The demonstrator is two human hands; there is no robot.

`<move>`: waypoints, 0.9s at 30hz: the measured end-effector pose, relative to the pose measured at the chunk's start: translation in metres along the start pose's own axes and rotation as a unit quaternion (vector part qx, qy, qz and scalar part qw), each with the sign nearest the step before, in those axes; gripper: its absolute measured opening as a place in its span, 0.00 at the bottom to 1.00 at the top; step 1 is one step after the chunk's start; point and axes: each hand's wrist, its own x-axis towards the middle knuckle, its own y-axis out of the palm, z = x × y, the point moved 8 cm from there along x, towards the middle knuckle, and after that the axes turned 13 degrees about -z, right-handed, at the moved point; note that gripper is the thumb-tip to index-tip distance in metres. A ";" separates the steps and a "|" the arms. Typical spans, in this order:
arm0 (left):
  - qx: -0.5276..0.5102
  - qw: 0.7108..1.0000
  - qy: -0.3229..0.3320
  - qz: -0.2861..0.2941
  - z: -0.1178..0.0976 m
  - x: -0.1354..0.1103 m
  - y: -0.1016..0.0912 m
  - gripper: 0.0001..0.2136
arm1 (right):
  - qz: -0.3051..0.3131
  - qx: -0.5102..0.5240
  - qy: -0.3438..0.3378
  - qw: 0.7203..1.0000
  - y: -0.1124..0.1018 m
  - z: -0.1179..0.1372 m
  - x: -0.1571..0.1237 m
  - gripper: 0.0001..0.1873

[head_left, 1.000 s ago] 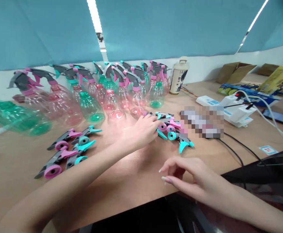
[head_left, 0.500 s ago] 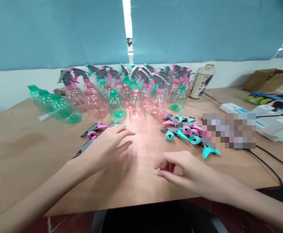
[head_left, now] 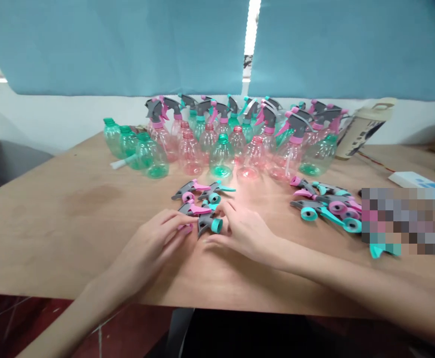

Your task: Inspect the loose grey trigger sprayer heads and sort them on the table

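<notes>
Close to the table's front lies a small group of trigger spray heads. My right hand [head_left: 245, 228] has its fingers and thumb curled around a grey-and-teal spray head [head_left: 205, 222], with the teal collar showing between them. My left hand [head_left: 158, 236] is stretched out flat from the left, holding nothing; its fingertips reach the same spray head and partly cover a grey-and-pink spray head [head_left: 197, 210]. Just behind lie another pink spray head [head_left: 189, 189] and another teal spray head [head_left: 215, 189].
Behind stand several clear green and pink bottles [head_left: 223, 158], many fitted with spray heads. A second pile of spray heads [head_left: 329, 206] lies right, beside a blurred patch. Farther right are a cream drink bottle [head_left: 365, 130] and a white power strip [head_left: 417, 180]. A blue cloth [head_left: 128, 47] hangs behind.
My view has turned left. My right hand has crossed left to the spray heads and closed around a teal one. My left hand has drawn back slightly, uncovering spray heads.
</notes>
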 end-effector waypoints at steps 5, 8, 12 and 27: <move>-0.045 0.997 0.055 -0.033 -0.022 -0.006 0.011 0.11 | 0.020 0.047 0.042 0.998 0.008 -0.006 -0.004 0.11; -0.073 0.990 0.099 -0.068 -0.041 -0.012 0.018 0.16 | 0.042 0.086 0.064 0.993 -0.004 -0.006 -0.015 0.11; -0.086 0.985 0.110 -0.100 -0.059 -0.011 0.031 0.18 | 0.052 0.156 0.163 0.973 -0.028 -0.007 -0.032 0.15; -0.261 0.965 -0.019 -0.032 -0.070 0.036 0.089 0.10 | 0.088 -0.011 0.042 0.995 -0.112 -0.011 -0.011 0.06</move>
